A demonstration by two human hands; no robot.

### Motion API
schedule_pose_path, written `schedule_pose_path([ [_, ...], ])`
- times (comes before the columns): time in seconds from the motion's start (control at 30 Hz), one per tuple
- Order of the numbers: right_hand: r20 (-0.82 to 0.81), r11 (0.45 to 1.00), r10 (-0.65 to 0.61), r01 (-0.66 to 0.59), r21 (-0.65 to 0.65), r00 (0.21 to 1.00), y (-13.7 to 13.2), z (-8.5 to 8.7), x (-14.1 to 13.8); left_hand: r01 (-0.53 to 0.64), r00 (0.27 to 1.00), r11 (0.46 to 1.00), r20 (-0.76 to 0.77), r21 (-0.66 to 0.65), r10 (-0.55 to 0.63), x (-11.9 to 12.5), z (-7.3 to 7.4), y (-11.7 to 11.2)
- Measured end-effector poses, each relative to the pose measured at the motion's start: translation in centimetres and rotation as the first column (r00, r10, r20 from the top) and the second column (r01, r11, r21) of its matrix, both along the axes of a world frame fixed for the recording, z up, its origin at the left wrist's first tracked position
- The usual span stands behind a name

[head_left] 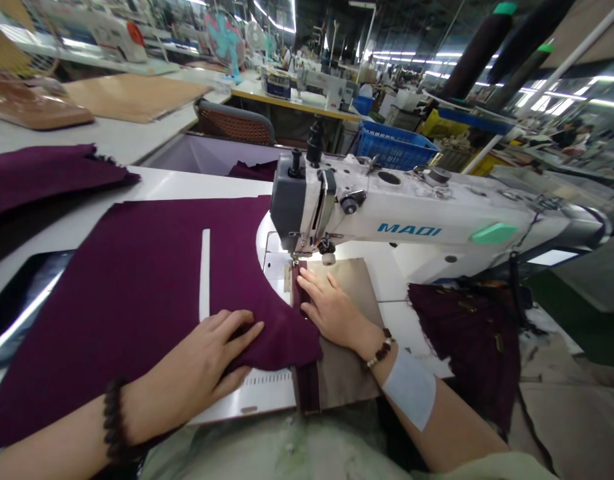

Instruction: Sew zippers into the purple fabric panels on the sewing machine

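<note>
A large purple fabric panel (137, 267) with a curved right edge lies on the sewing machine table. My left hand (201, 367) rests on its lower part, fingers spread, below a white strip (205, 273) on the cloth. My right hand (331, 310) lies with fingers stretched out beside the needle area of the sewing machine (357, 207). Its fingertips press on a dark maroon zipper strip (307, 390) and the beige fabric piece (347, 373). The strip runs under the presser foot (295, 261), and the purple panel's corner covers part of it.
More purple fabric (41, 177) and a dark glossy phone-like object (27, 293) lie at left. Dark maroon pieces (471, 340) are heaped at right. Behind the machine stand a blue crate (394, 143) and a chair (237, 123). Thread cones (479, 57) rise at upper right.
</note>
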State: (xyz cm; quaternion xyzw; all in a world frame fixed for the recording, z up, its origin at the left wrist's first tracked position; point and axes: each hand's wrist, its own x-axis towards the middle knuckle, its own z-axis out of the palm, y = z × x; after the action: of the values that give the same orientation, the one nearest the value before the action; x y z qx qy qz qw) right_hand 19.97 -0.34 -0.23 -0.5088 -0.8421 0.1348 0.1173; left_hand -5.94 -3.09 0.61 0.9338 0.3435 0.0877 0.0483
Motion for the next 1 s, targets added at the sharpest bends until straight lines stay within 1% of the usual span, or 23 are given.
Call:
schedule_pose_path([
  [0.1, 0.009, 1.0, -0.001, 0.001, -0.001, 1.0, 0.0, 0.1, 0.0, 0.039, 0.999, 0.997, 0.037, -0.062, -0.037, -0.1, 0.2, 0.6],
  [0.2, 0.006, 1.0, -0.001, 0.001, -0.004, 1.0, 0.0, 0.0, 0.0, 0.08, 0.996, 0.976, 0.056, -0.205, -0.07, -0.7, 1.2, 1.2],
  [0.3, -0.005, 1.0, 0.008, -0.008, -0.002, 1.0, 0.0, -0.1, 0.1, 0.031, 0.995, 0.937, 0.097, -0.348, 0.003, -1.2, 2.5, 1.4],
  [0.37, -0.004, 1.0, 0.013, -0.013, -0.003, 1.0, 0.1, -0.1, 0.1, 0.003, 0.99, 0.917, 0.13, -0.399, 0.054, -1.1, 3.1, 1.5],
  [0.47, 0.007, 1.0, 0.016, -0.016, -0.017, 1.0, 0.1, 0.1, 0.0, 0.015, 0.987, 0.902, 0.149, -0.432, 0.054, -0.7, 3.6, 1.6],
  [0.67, 0.061, 0.997, 0.058, -0.055, -0.051, 0.996, 0.1, 0.4, 0.4, 0.086, 0.99, 0.865, 0.143, -0.494, -0.017, 1.1, 3.9, 2.8],
  [0.73, 0.078, 0.996, 0.082, -0.079, -0.046, 0.994, 0.1, 0.1, 0.6, 0.113, 0.988, 0.848, 0.146, -0.518, -0.042, 1.9, 4.0, 3.5],
  [0.8, 0.078, 0.997, 0.08, -0.078, -0.027, 0.994, 0.1, -0.4, 0.7, 0.124, 0.987, 0.835, 0.152, -0.536, -0.049, 2.6, 4.1, 4.2],
  [0.9, 0.065, 0.998, 0.054, -0.056, 0.024, 0.996, 0.1, -1.3, 0.6, 0.13, 0.985, 0.83, 0.168, -0.542, -0.044, 3.6, 4.2, 5.1],
  [1.0, 0.063, 0.995, 0.071, -0.075, 0.069, 0.996, 0.2, -2.1, 0.4, 0.14, 0.982, 0.832, 0.18, -0.536, -0.049, 4.2, 4.2, 5.7],
])
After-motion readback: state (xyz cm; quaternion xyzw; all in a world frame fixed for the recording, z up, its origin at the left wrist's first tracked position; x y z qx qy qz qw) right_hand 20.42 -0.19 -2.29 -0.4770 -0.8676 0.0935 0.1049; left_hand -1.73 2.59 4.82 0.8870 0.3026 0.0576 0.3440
